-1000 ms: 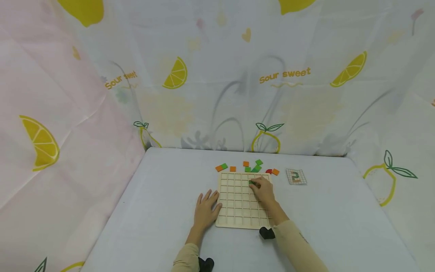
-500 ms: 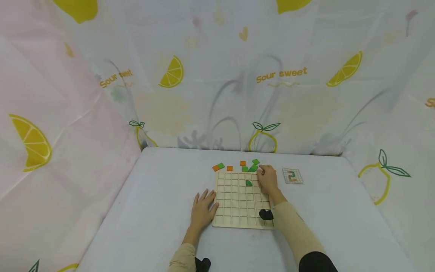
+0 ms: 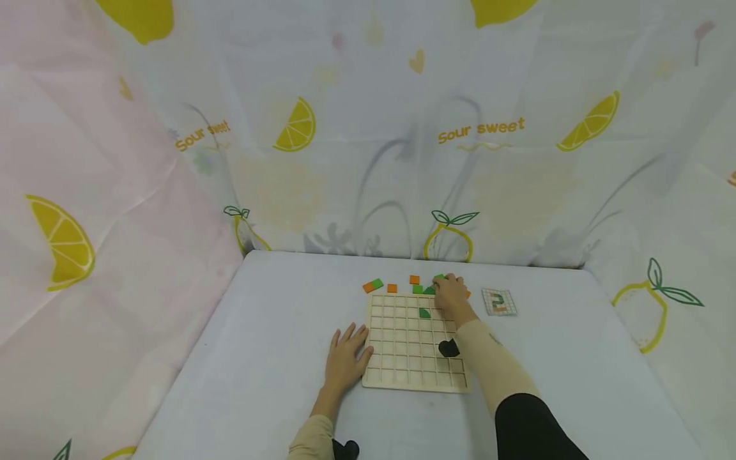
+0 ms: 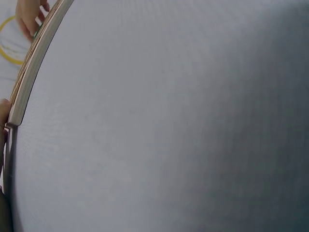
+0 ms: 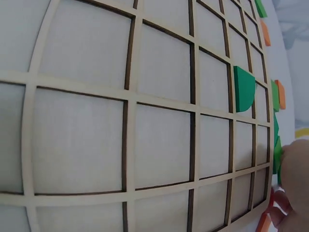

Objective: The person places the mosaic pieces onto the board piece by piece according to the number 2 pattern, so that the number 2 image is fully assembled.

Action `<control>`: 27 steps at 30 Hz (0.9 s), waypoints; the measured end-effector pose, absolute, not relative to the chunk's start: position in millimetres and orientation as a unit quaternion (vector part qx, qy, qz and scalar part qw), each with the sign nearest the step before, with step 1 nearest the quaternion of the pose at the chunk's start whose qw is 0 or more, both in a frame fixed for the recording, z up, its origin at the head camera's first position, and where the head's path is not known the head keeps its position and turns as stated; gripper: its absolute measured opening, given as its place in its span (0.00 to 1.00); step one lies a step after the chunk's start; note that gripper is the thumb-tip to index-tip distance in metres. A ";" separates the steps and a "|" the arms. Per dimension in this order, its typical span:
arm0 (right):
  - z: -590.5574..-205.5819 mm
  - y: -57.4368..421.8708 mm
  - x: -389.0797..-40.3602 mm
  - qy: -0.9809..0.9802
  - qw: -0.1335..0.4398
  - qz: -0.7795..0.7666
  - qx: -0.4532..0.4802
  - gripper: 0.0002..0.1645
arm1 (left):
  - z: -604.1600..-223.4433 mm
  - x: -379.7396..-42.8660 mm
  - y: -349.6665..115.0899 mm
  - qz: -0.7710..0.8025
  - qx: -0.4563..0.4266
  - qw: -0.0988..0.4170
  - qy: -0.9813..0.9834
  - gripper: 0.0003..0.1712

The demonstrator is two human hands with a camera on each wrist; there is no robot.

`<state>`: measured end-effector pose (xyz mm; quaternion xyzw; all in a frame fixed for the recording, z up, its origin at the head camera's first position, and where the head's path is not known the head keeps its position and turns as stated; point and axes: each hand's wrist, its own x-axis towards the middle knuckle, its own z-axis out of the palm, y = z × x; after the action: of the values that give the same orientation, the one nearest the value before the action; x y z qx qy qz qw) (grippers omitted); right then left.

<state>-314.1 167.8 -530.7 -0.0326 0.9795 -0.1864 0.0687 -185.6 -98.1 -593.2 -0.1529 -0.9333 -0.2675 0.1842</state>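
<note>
A wooden grid board (image 3: 397,345) lies on the white table. My left hand (image 3: 343,358) rests at the board's left edge, fingers spread and thumb on its side. One green quarter-round tile (image 5: 245,89) sits in a cell near the far side of the board. Beyond the far edge, my right hand (image 3: 452,292) reaches down among loose tiles, its fingertips right at a green tile (image 5: 277,154). In the right wrist view the thumb stands apart from that tile, close to a red piece (image 5: 271,199). The hand partly covers the tiles around it.
Orange (image 3: 392,288) and green tiles (image 3: 377,283) lie loose along the board's far edge. To the right is a small card (image 3: 499,302) with a grid pattern. A printed cloth (image 3: 356,179) rises behind the table.
My right hand put the green quarter-round tile in a cell, let go and moved to the loose tiles beyond the board. The left hand stays at the board's edge.
</note>
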 end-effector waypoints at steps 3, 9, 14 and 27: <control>-536.8 174.7 -314.1 0.980 0.041 -0.192 -0.017 0.22 | -594.6 -184.7 -97.6 -0.263 -0.154 0.185 -0.934 0.24; -533.4 181.1 -311.4 0.980 0.026 -0.198 -0.001 0.16 | -595.4 -185.2 -97.5 -0.267 -0.153 0.193 -0.932 0.24; -538.8 184.2 -319.0 0.957 0.016 -0.285 0.039 0.16 | -595.1 -186.3 -97.7 -0.266 -0.153 0.185 -0.934 0.24; -553.9 147.6 -273.8 0.864 -0.154 -0.449 -0.165 0.15 | -595.2 -184.8 -98.2 -0.270 -0.150 0.170 -0.936 0.25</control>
<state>-273.8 147.6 -553.9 -0.1654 0.8645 -0.4489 -0.1544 -184.8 -98.2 -595.2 -0.1498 -0.9357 -0.2704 0.1703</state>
